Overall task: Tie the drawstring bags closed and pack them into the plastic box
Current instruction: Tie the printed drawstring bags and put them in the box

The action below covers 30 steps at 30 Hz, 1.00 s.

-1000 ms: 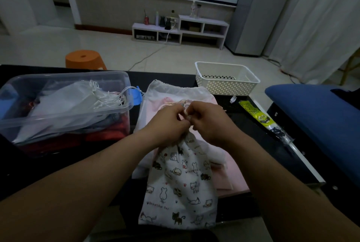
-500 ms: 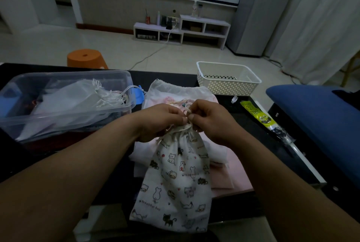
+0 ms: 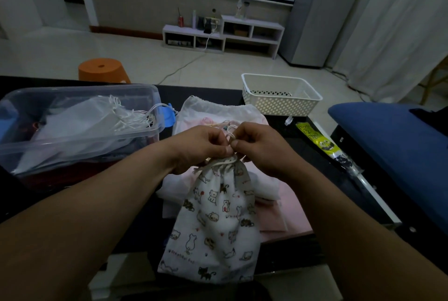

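Head view of two bare forearms reaching forward over a black table (image 3: 206, 93), hands meeting at the gathered neck of a cat-print drawstring bag (image 3: 215, 223). The left hand (image 3: 201, 147) and the right hand (image 3: 259, 147) are both curled, thumb against fingertips, each pinching the white drawstring (image 3: 225, 161) just above the bag's cinched mouth; the knuckles of the two hands almost touch. A turn of the cord lies around the puckered neck, and small loops of it rise between the fingers. The bag hangs from the hands toward the viewer, its lower end past the near edge of the table, and its body overlaps a flat pile of other bags: a white bag (image 3: 218, 111) with a ruffled top lies farthest from the viewer, and pink fabric (image 3: 291, 208) spreads to the right beneath it. The clear plastic box (image 3: 80, 145) stands on the table to the left of the hands, close to the left forearm, open on top and already holding pale bags (image 3: 80, 121) whose white cords trail toward its right end, with darker cloth below them. A blue latch (image 3: 168, 116) shows at that end. A white perforated basket (image 3: 278, 104) sits at the far right of the table, and a yellow-green packet (image 3: 315, 138) lies along the right edge. Beyond are a blue cushion (image 3: 400, 143), an orange stool (image 3: 101, 70) and a low white shelf unit (image 3: 223, 36) on the floor.
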Motion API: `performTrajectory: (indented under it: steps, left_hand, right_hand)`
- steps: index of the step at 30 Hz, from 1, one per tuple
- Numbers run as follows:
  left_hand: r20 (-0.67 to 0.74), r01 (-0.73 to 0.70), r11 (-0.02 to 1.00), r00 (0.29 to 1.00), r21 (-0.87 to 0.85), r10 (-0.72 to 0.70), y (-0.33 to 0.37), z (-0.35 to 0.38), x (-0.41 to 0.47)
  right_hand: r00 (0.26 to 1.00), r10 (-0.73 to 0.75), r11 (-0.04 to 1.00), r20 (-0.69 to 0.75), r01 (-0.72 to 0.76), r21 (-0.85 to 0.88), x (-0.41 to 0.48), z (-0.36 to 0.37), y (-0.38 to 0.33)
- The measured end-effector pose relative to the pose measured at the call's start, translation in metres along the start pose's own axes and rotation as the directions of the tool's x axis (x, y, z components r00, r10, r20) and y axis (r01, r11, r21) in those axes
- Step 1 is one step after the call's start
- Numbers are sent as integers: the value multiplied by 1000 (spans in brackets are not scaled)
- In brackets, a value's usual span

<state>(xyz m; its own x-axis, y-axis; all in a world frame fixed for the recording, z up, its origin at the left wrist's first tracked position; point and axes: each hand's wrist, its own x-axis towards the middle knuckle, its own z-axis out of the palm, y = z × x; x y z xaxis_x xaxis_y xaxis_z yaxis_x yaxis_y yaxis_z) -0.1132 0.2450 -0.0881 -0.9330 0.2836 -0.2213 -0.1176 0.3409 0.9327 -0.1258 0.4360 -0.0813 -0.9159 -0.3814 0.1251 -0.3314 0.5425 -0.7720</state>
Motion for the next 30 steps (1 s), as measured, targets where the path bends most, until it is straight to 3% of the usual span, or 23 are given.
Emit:
performTrajectory:
  steps: [4,6,8,11,13,17,19,23,25,27,30]
  left_hand:
    - [-181,-111,964,971,243,158,5,11,-2]
    - [-261,-119,974,951,191,167,5,20,-1]
    - [-284,-92,995,954,26,95,7,26,-1]
    - [-104,2,960,994,-279,-32,10,22,-2]
    - [42,50,909,998,-414,-36,10,13,-4]
    - [108,7,912,993,-411,41,6,7,-5]
    - [83,-35,949,995,-313,64,4,6,-3]
    - [34,-136,990,990,36,135,2,-9,-3]
    - [40,-205,923,978,325,203,2,-12,-6]
    - [66,-256,777,961,575,268,-2,-10,-7]
    - [80,-275,658,947,701,310,-7,-7,-8]
  right_hand:
    - [996,86,992,-14,-84,97,-1,3,3]
    - [988,157,954,-9,-149,258,-2,8,3]
    - [984,172,933,-37,-151,326,-4,12,1]
    - [984,162,909,-69,-121,398,-5,16,-5]
    - [985,173,857,-8,-146,495,-5,13,-9]
    - [977,151,754,151,-213,622,-3,4,-12]
    - [977,168,779,134,-215,589,-1,3,-10]
    - [968,248,893,-45,-211,397,1,2,-1]
    - [960,271,902,-67,-230,366,0,1,4]
    - [956,285,912,-71,-248,328,-4,2,7]
    - [948,306,913,-90,-265,311,-6,8,8]
